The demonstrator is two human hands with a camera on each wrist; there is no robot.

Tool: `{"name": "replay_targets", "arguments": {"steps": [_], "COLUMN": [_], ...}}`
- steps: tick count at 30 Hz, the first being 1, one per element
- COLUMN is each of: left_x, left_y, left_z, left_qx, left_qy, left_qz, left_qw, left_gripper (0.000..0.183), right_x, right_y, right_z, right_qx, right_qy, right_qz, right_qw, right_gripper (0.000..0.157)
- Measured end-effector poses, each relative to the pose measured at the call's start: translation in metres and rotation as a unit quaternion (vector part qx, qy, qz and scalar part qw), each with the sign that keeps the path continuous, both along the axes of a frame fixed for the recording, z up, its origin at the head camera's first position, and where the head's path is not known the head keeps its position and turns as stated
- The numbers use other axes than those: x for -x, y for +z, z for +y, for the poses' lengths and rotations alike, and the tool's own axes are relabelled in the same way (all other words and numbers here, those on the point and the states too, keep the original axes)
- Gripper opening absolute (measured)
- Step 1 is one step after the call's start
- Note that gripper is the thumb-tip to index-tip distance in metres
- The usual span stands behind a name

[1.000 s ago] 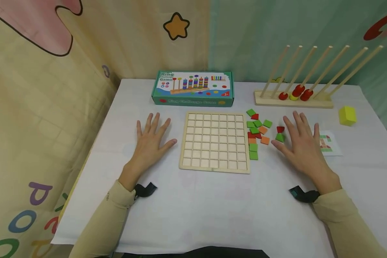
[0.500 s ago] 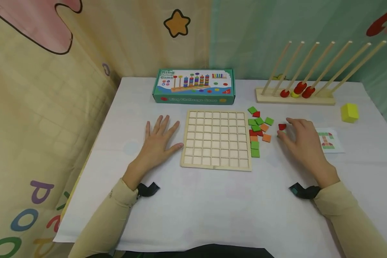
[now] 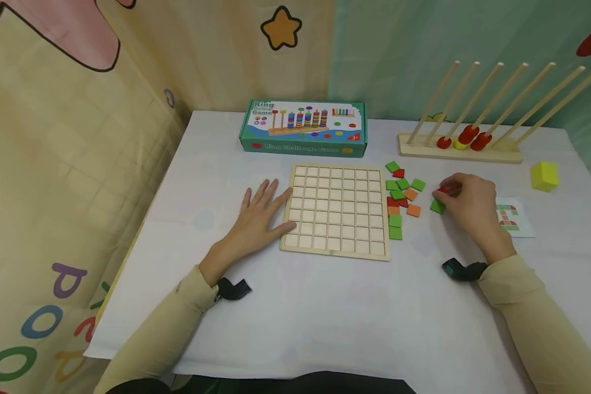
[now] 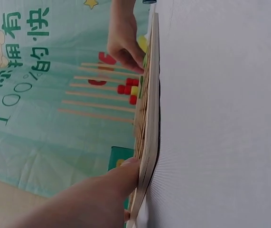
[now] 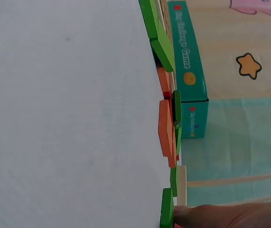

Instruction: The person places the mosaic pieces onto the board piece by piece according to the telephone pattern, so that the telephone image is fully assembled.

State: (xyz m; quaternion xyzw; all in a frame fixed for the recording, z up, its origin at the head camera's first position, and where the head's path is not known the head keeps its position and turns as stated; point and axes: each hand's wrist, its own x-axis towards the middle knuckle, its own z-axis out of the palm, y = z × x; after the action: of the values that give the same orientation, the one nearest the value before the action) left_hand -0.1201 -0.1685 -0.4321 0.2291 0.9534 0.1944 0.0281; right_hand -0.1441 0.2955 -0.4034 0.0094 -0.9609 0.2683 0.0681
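Note:
My left hand lies with straight fingers at the left side of a wooden grid board, its thumb resting on the rim. The left wrist view shows that thumb against the board's edge. Right of the board, my right hand pinches a small red tile between thumb and fingers; most of the tile is hidden. Just below those fingertips lies a green tile. Several green, orange and red tiles are scattered between the board and my right hand, among them an orange tile.
Behind the board stands a green Ring Challenge Game box. A wooden peg stand with red and yellow rings is at the back right, near a yellow block. A pattern card lies partly behind my right hand.
My left hand has moved right, from beside the board to touching it. My right hand has gone from spread fingers to pinching the red tile.

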Motion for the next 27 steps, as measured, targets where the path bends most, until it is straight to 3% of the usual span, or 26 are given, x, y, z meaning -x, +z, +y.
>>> {"name": "replay_targets", "arguments": {"steps": [10,14,19,27], "left_x": [0.007,0.009,0.009,0.011], "left_y": [0.001,0.005,0.006,0.0], "left_z": [0.005,0.008,0.007,0.006], "left_qx": [0.017,0.022,0.015,-0.007], "left_qy": [-0.008,-0.024,-0.021,-0.029], "left_qz": [-0.008,-0.008,-0.007,0.011], "left_qw": [0.9998,0.9994,0.9997,0.9995], "left_gripper": [0.08,0.08,0.08,0.078], "right_x": [0.011,0.011,0.024,0.042], "right_y": [0.003,0.01,0.023,0.028], "right_z": [0.009,0.003,-0.031,-0.088], "right_qx": [0.033,0.043,0.064,0.109], "right_qy": [0.008,0.017,0.06,0.111], "right_qz": [-0.028,-0.008,0.008,-0.036], "right_qw": [0.999,0.999,0.996,0.987], "right_gripper": [0.027,0.023,0.023,0.02]}}
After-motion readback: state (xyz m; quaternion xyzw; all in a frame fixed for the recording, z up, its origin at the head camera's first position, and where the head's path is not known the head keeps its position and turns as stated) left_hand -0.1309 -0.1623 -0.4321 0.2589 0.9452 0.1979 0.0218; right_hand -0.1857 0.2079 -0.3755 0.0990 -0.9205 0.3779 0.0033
